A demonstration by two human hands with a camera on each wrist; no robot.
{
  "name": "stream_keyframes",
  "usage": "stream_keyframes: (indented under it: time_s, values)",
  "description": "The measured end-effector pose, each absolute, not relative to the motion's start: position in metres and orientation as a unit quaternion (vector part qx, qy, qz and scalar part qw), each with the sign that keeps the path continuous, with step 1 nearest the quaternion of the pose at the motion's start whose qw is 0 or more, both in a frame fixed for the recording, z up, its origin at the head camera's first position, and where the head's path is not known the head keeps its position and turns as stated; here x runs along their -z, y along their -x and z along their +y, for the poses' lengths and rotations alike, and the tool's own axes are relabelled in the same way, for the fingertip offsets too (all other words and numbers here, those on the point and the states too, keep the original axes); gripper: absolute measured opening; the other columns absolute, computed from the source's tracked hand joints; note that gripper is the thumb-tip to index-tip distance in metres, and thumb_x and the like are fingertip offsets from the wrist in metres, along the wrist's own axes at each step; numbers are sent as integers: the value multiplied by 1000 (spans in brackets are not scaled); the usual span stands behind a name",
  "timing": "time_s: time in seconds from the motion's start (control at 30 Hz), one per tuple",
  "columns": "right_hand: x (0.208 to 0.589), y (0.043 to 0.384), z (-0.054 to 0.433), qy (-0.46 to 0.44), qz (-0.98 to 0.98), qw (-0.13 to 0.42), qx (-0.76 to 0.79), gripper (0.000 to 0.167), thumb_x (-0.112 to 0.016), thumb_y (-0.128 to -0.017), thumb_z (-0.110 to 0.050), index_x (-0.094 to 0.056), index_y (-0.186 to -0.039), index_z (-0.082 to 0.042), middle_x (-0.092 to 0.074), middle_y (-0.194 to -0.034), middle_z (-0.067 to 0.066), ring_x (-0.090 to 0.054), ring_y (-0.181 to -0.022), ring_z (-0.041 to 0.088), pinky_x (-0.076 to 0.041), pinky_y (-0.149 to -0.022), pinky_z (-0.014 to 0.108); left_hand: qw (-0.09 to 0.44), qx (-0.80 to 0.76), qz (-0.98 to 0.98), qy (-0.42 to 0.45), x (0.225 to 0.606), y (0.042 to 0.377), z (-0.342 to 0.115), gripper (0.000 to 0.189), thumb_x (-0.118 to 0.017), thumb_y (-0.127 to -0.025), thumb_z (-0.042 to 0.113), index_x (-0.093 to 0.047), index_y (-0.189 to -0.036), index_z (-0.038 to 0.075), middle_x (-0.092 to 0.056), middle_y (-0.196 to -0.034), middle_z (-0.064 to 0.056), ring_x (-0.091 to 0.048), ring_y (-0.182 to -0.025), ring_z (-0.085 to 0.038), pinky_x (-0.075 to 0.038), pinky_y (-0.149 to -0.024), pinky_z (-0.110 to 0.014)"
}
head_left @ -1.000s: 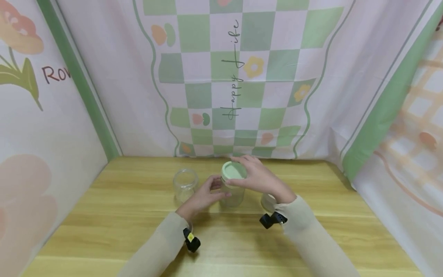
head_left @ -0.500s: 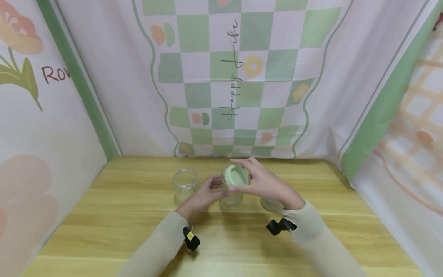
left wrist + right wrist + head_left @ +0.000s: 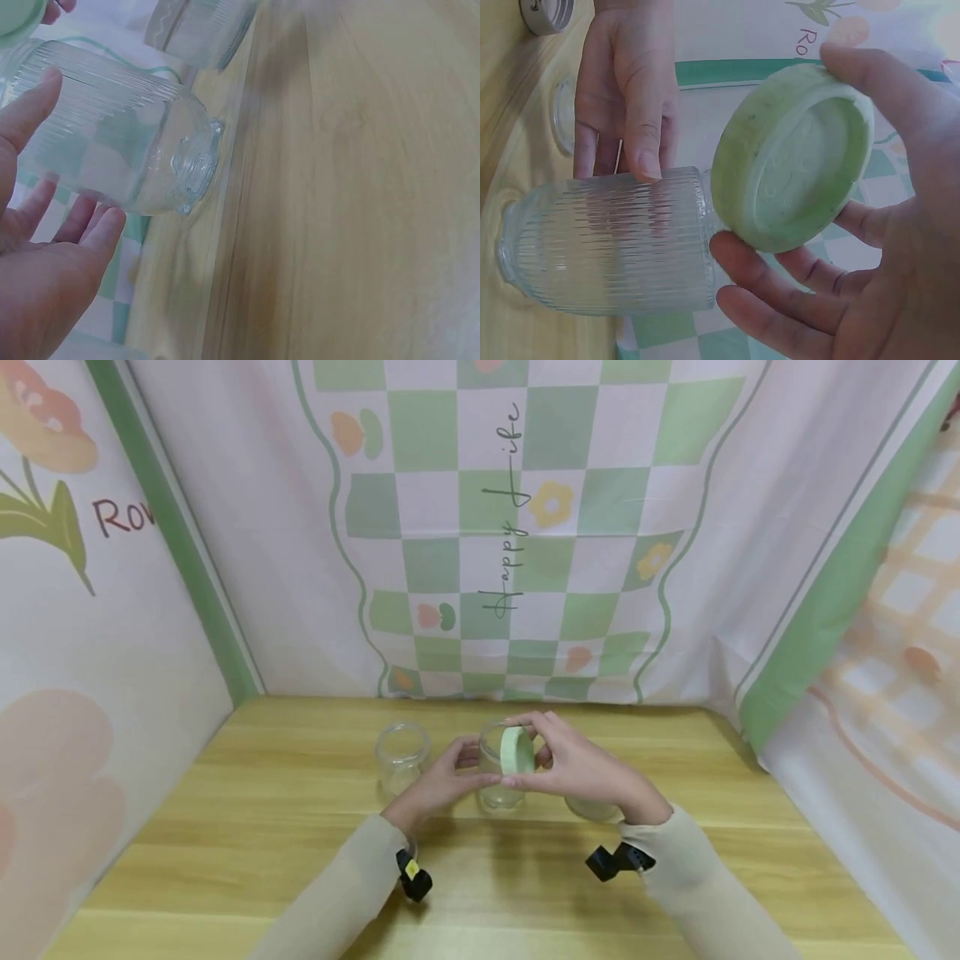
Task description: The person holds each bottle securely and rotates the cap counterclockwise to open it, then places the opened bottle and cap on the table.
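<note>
A ribbed clear glass jar stands upright on the wooden table. My left hand holds its side, with the thumb in front and the fingers behind. In the right wrist view the jar's wall shows its vertical ribs. Between thumb and fingertips my right hand grips a pale green round lid. The lid is tipped nearly on edge beside the jar's mouth, its hollow underside turned toward the right palm. The lid hides part of the jar's mouth.
Another clear glass jar without a lid stands to the left. A third glass container is partly hidden behind the right wrist. At the upper left of the right wrist view is a metallic-rimmed round object. A patterned curtain borders the table's back.
The green lid has come off the jar's mouth and tilted from flat to nearly on edge. My right hand has shifted slightly right with it; the left hand has stayed on the jar.
</note>
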State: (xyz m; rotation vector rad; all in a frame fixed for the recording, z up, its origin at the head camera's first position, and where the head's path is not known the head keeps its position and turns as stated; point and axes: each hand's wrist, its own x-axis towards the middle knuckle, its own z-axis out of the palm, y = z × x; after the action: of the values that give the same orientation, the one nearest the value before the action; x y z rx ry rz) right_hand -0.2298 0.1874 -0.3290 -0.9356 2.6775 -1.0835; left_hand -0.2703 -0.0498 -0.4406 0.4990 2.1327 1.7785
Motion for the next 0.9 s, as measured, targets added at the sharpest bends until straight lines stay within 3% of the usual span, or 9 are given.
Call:
stream_keyframes:
  time_s: [0.3,0.63,0.9]
  values:
    - [337,228,197,344,865,68,359,67,-75,-91,-40,-45,-144,-12,-58,-116,5,-62,-98,20,-54,-88,47,145,-613,756,-177,442,272,-50,82,-79,-83,49,-39,-149,20,-47,-146,-6,-42,-135,-31,-39,-108,-57]
    - [362,224,211,388,834,133,370,65,-78,-88,-33,-46,-141,-11,-61,-117,-5,-59,-105,20,-52,-91,46,133,-622,751,-179,441,271,-48,75,-81,-83,43,-44,-144,20,-49,-143,-7,-44,-134,-30,-40,-109,-54]
    - [389,223,215,375,827,177,380,67,-80,-85,-35,-46,-135,-8,-59,-118,0,-56,-110,27,-50,-94,47,131,-623,750,-182,437,267,-48,74,-81,-85,41,-44,-144,17,-48,-144,-9,-44,-134,-31,-40,-109,-52]
